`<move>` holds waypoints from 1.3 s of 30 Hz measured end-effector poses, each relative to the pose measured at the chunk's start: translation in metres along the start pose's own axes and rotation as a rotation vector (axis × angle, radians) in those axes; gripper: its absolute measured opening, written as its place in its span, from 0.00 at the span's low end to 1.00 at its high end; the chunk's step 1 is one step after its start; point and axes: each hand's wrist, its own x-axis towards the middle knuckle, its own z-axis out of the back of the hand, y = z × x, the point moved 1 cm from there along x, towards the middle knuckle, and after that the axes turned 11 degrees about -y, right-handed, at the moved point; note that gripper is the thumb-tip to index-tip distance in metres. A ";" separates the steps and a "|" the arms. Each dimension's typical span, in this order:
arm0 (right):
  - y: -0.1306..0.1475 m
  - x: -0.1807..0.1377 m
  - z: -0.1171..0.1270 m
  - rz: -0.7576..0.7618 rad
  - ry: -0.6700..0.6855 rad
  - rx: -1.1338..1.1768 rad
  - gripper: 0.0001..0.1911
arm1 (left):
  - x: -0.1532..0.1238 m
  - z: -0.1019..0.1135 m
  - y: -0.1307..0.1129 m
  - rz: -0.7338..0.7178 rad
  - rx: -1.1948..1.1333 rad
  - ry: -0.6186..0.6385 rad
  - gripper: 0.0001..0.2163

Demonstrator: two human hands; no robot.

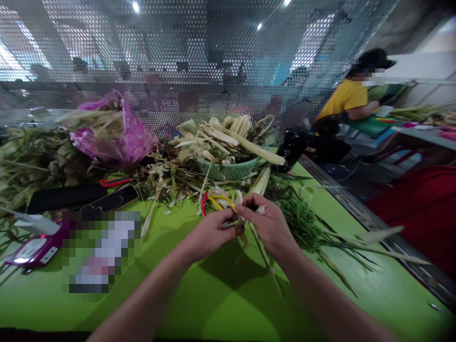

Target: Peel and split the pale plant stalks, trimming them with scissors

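Observation:
My left hand [218,232] is closed, its thumb and fingers pinching a pale dried husk strip [231,224] above the green table. My right hand [270,225] meets it fingertip to fingertip, also closed on the pale plant strips. Long thin leaf strips [261,251] hang down from beneath the right hand. Just beyond the fingertips show a curved red piece [204,203] and yellow strips [218,201]; whether they are attached to the held strips I cannot tell. The fingers partly hide what lies between them.
A green basket [228,171] heaped with dried husks [228,135] stands behind my hands. Left are a pink plastic bag [121,130], dry leaves, a phone [110,199], a red-edged cutter [116,182] and a purple device [35,249]. Green stringy plants [299,221] lie right. A person [345,99] sits far right.

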 end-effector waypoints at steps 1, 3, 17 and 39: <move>0.001 0.000 0.000 0.004 0.003 -0.014 0.09 | 0.000 -0.001 0.000 0.005 -0.020 0.003 0.08; 0.002 0.001 -0.001 0.002 0.012 -0.014 0.09 | 0.001 -0.002 0.001 0.046 -0.068 -0.008 0.09; -0.006 0.004 0.004 -0.108 0.112 0.138 0.13 | -0.001 0.007 -0.005 0.085 -0.129 -0.175 0.15; -0.001 0.001 0.002 -0.135 0.172 0.097 0.14 | 0.004 0.010 0.000 0.184 -0.360 -0.275 0.13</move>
